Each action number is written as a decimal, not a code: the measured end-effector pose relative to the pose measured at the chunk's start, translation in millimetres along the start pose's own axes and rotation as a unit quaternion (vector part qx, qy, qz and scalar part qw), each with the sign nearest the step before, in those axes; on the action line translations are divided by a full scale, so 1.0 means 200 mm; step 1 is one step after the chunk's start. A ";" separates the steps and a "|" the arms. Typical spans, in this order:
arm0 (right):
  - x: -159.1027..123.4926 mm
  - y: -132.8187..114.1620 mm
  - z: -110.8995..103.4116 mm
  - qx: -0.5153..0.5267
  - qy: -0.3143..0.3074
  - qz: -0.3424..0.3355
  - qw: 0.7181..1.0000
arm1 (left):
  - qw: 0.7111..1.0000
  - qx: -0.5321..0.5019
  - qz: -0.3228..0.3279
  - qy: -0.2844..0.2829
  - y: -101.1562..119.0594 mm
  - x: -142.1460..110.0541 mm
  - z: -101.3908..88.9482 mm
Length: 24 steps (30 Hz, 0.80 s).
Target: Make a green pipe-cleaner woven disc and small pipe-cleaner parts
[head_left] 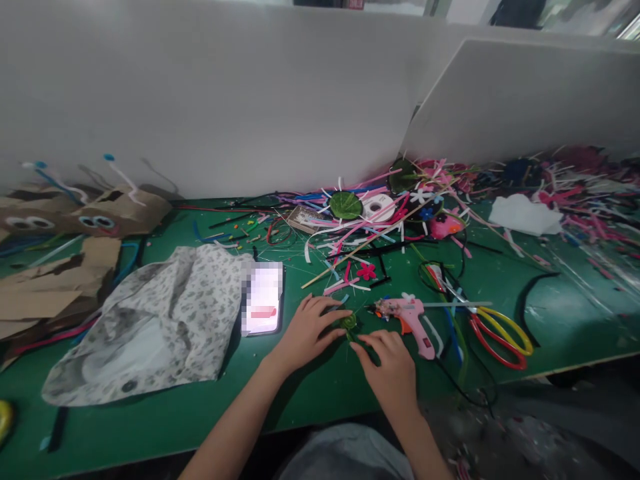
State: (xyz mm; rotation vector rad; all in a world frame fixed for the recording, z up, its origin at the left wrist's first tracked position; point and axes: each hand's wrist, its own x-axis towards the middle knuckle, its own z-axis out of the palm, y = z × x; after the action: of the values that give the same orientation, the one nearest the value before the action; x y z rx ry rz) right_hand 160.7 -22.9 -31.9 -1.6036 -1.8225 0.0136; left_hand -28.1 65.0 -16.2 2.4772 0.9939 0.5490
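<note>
Near the front of the green table, a small round green piece (349,322), perhaps coiled pipe cleaner, sits between my two hands. My left hand (313,330) grips its left side between thumb and fingers. At its lower end, the thumb and forefinger of my right hand (389,363) pinch a short green strip. Just beyond my right hand lies a pink hot glue gun (415,320) with an orange trigger, its nozzle pointing left towards the green piece. A phone (265,299) with a lit screen lies to the left of my left hand.
Scissors with red and yellow handles (500,337) lie right of the glue gun. A patterned cloth (170,320) and brown paper-bag figures (120,210) are at left. Tangled pipe cleaners, a green disc (346,205) and a white spool (379,208) line the back against a grey partition (225,100).
</note>
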 end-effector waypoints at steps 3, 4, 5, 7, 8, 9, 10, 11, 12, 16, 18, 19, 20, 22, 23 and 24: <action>0.01 -0.02 0.02 0.002 -0.020 -0.012 1.000 | 1.000 0.001 -0.002 -0.001 0.01 0.00 0.00; 0.02 -0.02 0.02 0.000 -0.025 -0.023 0.999 | 1.000 0.002 -0.002 0.000 0.01 0.00 0.00; 0.02 -0.03 0.01 -0.007 -0.030 -0.036 0.999 | 1.000 0.003 -0.002 0.002 0.01 0.00 0.00; 0.03 -0.03 0.00 -0.028 -0.035 -0.059 0.997 | 1.000 0.003 -0.001 0.006 0.02 0.00 0.00; 0.03 -0.03 0.00 -0.041 -0.037 -0.067 0.996 | 1.000 0.003 0.002 0.008 0.02 0.00 0.00; 0.04 -0.03 -0.01 -0.054 -0.037 -0.073 0.995 | 1.000 0.004 0.006 0.008 0.02 0.00 0.00; 0.04 -0.03 -0.01 -0.066 -0.036 -0.078 0.994 | 1.000 0.006 0.012 0.008 0.02 0.00 0.00; 0.04 -0.03 -0.02 -0.076 -0.035 -0.083 0.993 | 1.000 0.009 0.017 0.006 0.02 0.00 0.00; 0.04 -0.03 -0.02 -0.085 -0.033 -0.089 0.992 | 1.000 0.011 0.022 0.004 0.02 0.00 0.00; 0.05 -0.01 -0.04 -0.109 -0.017 -0.113 0.987 | 1.000 0.007 0.014 -0.002 0.02 0.00 -0.01; 0.06 0.01 -0.05 -0.115 -0.014 -0.124 0.986 | 1.000 0.002 0.007 -0.006 0.03 0.00 -0.02; 0.06 0.01 -0.05 -0.118 -0.014 -0.130 0.984 | 1.000 0.001 0.006 -0.008 0.03 0.00 -0.02; 0.06 0.02 -0.06 -0.121 -0.015 -0.137 0.983 | 1.000 0.000 0.005 -0.008 0.03 0.01 -0.02; 0.08 0.04 -0.07 -0.129 -0.014 -0.155 0.979 | 1.000 -0.002 0.005 -0.008 0.04 0.01 -0.02; 0.08 0.05 -0.07 -0.133 -0.012 -0.164 0.977 | 1.000 -0.003 0.006 -0.007 0.04 0.01 -0.02; 0.09 0.05 -0.08 -0.136 -0.010 -0.172 0.976 | 1.000 -0.004 0.006 -0.005 0.04 0.01 -0.02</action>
State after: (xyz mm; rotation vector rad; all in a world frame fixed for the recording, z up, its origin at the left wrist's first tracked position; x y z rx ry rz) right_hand 178.2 -10.6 -15.9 -1.4431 -2.1704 -0.3935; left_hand -24.7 62.4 -8.9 2.4780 0.9717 0.5437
